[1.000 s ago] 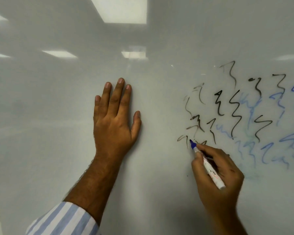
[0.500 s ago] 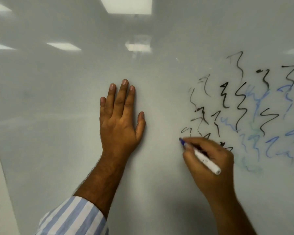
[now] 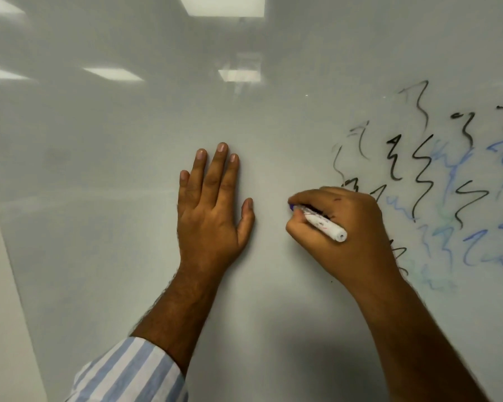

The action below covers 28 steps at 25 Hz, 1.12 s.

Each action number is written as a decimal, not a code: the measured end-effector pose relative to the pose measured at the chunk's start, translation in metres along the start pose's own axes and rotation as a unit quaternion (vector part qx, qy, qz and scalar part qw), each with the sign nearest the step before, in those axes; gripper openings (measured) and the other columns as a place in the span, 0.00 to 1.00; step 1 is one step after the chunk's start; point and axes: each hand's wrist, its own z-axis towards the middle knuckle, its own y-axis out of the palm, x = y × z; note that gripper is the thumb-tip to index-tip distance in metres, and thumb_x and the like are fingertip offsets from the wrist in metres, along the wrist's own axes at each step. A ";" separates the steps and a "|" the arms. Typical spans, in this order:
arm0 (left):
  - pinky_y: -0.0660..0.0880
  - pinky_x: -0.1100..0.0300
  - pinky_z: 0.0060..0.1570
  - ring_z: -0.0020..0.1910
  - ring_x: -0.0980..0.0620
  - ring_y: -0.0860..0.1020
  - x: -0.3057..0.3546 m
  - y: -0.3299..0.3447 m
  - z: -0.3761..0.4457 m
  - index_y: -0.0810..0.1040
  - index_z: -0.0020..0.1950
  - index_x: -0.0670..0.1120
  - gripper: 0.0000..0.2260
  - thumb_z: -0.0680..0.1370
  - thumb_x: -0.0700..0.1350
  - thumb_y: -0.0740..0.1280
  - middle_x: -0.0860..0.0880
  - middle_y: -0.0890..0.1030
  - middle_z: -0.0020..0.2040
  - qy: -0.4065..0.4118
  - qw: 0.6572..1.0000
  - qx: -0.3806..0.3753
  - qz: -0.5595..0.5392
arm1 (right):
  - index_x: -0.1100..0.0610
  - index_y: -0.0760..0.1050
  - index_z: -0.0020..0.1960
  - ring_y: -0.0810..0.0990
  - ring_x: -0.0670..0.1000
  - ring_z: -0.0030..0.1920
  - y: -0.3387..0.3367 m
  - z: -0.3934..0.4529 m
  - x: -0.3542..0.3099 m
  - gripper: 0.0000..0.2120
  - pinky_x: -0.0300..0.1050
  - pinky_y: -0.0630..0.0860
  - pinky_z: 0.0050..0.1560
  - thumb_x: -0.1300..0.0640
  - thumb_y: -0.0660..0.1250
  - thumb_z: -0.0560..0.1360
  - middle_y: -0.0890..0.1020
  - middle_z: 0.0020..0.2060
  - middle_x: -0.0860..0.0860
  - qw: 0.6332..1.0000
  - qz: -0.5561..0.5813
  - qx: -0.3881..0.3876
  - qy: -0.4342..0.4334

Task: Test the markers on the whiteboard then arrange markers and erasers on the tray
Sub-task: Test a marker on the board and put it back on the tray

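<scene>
A whiteboard (image 3: 128,198) fills the view. My left hand (image 3: 212,207) lies flat on it with fingers straight, near the middle. To its right my right hand (image 3: 349,230) grips a white marker (image 3: 325,226) with a blue tip, the tip touching the board at about the height of my left thumb. Black and blue squiggles (image 3: 424,175) cover the board to the right of my right hand, and some of them are hidden behind it. No tray or eraser is in view.
The board's left edge (image 3: 9,256) runs down the left side with a pale wall beyond it. Ceiling lights reflect in the upper board. Bare board lies left of and below my hands.
My right hand has carried the marker left and a little up, away from the squiggles toward my left hand. The view has shifted slightly. My left hand stays flat on the board.
</scene>
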 end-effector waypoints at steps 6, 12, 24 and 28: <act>0.57 0.38 0.82 0.85 0.41 0.57 0.000 0.000 -0.004 0.64 0.84 0.43 0.30 0.84 0.52 0.65 0.44 0.62 0.84 0.000 1.000 0.004 -0.003 | 0.58 0.87 0.51 0.84 0.45 0.38 -0.002 -0.048 0.013 0.06 0.45 0.83 0.41 0.61 0.73 0.75 0.87 0.40 0.48 1.000 -0.016 0.012 0.000; 0.57 0.38 0.82 0.85 0.41 0.56 0.000 0.000 -0.006 0.63 0.84 0.44 0.31 0.84 0.53 0.64 0.44 0.61 0.85 -0.004 1.000 -0.001 -0.005 | 0.62 0.86 0.59 0.86 0.52 0.45 0.009 -0.021 0.015 0.12 0.47 0.83 0.48 0.61 0.71 0.78 0.88 0.48 0.54 0.995 -0.052 0.056 -0.058; 0.56 0.39 0.82 0.85 0.41 0.57 0.001 0.000 -0.018 0.64 0.84 0.43 0.30 0.84 0.51 0.65 0.44 0.63 0.84 -0.006 1.000 0.009 -0.015 | 0.59 0.87 0.56 0.85 0.48 0.42 0.003 -0.112 0.013 0.11 0.48 0.84 0.43 0.60 0.72 0.75 0.88 0.45 0.50 0.998 -0.050 0.014 0.030; 0.56 0.38 0.82 0.85 0.40 0.57 0.001 0.001 -0.021 0.64 0.84 0.42 0.30 0.83 0.52 0.65 0.43 0.62 0.84 -0.003 1.000 0.003 -0.018 | 0.62 0.83 0.66 0.86 0.52 0.55 0.024 -0.089 0.011 0.15 0.46 0.82 0.57 0.60 0.71 0.81 0.87 0.57 0.54 0.999 -0.031 0.023 -0.033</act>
